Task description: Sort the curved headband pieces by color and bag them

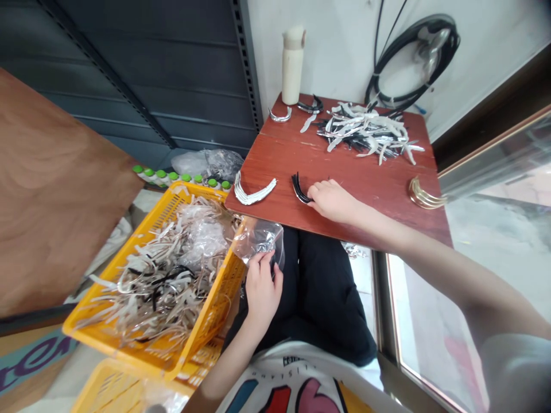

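Observation:
My right hand (330, 200) is at the front edge of the red-brown table (284, 155), its fingers closed on one end of a bundle of black curved strips (298, 188). Over my lap, my left hand (263, 284) pinches a clear plastic bag (262, 236), just below the table's edge. A bundle of white curved strips (253, 197) lies at the table's front left corner. Gold curved strips (424, 195) rest at the right edge. At the back is a loose pile of silver, white and black strips (365, 132), with a small silver bundle (280, 116) and a black one (310, 105) left of it.
A cream bottle (293, 69) stands at the table's back left. A yellow crate (215, 298) full of strips and plastic sits left of my legs. Several green-capped bottles (160, 175) line up behind it. Coiled black cable (374, 74) hangs on the wall.

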`<state>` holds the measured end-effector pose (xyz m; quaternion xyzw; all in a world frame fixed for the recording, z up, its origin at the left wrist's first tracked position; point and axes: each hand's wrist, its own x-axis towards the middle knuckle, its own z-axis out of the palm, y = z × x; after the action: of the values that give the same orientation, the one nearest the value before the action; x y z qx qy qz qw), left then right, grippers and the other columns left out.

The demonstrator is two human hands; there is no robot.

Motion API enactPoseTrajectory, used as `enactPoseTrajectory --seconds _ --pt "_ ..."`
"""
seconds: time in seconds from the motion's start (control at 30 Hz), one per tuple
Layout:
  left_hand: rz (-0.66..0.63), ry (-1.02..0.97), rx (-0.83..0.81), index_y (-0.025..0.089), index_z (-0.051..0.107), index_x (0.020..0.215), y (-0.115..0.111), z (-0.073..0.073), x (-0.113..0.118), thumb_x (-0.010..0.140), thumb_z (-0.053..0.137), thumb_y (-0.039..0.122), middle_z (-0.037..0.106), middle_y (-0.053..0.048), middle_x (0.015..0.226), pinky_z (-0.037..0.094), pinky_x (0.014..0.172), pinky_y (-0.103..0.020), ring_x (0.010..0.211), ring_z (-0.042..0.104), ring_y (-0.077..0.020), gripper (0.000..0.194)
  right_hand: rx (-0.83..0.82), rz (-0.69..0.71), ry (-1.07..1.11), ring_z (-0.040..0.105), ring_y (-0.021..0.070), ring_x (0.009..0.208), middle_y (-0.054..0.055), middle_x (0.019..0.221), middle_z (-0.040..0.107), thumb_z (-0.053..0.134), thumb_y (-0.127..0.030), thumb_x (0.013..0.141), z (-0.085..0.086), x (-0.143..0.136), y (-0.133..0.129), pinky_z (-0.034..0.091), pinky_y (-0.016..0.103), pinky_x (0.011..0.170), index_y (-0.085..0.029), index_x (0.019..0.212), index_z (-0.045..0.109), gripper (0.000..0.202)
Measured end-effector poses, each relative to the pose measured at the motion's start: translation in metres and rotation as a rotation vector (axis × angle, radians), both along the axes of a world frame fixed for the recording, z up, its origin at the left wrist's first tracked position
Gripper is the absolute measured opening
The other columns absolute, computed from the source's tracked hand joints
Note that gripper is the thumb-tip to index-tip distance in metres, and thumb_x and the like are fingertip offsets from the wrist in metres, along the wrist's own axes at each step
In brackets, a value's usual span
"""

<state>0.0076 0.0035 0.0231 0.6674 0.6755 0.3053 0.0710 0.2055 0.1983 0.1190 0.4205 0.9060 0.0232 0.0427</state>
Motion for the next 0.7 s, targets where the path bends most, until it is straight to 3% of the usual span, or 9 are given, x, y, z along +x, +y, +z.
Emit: enactPoseTrajectory --seconds 0.23,0.43,0.7 --pt "-0.014 -0.01 0.021 0.016 0.053 0.127 0.001 -0.006 0.002 0.091 0.049 0.017 0.05 -0.013 0.119 0.05 0.096 -0.041 0.113 0.055 -0.0252 0.037 0.049 0.073 -0.043 0.059 0.0304 0.091 0.017 0.095 0.064 0.047 -0.014 0.09 0.001 0.002 -0.015 0.033 0.036 0.079 -0.008 0.098 0.058 0.015" --pt "-0.023 -0.035 0.027 0.017 0.052 0.128 0.001 -0.007 0.001 0.091 0.048 0.017 0.05 -0.013 0.119 0.049 0.097 -0.043 0.113 0.055 -0.0259 0.037 -0.043 0.127 -0.026 0.06 0.0294 0.09 0.016 0.095 0.066 0.056 -0.019 0.085 0.007 -0.001 -0.029 0.038 0.034 0.078 -0.009 0.098 0.059 0.017" --pt "-0.024 -0.062 0.02 0.017 0.054 0.127 0.002 -0.01 0.001 0.091 0.048 0.018 0.051 -0.013 0.118 0.047 0.098 -0.042 0.112 0.054 -0.0251 0.037 -0.021 0.092 0.174 0.056 0.0276 0.101 0.012 0.105 0.063 0.049 -0.026 0.095 -0.006 0.014 -0.061 0.04 0.038 0.089 -0.014 0.111 0.061 0.023"
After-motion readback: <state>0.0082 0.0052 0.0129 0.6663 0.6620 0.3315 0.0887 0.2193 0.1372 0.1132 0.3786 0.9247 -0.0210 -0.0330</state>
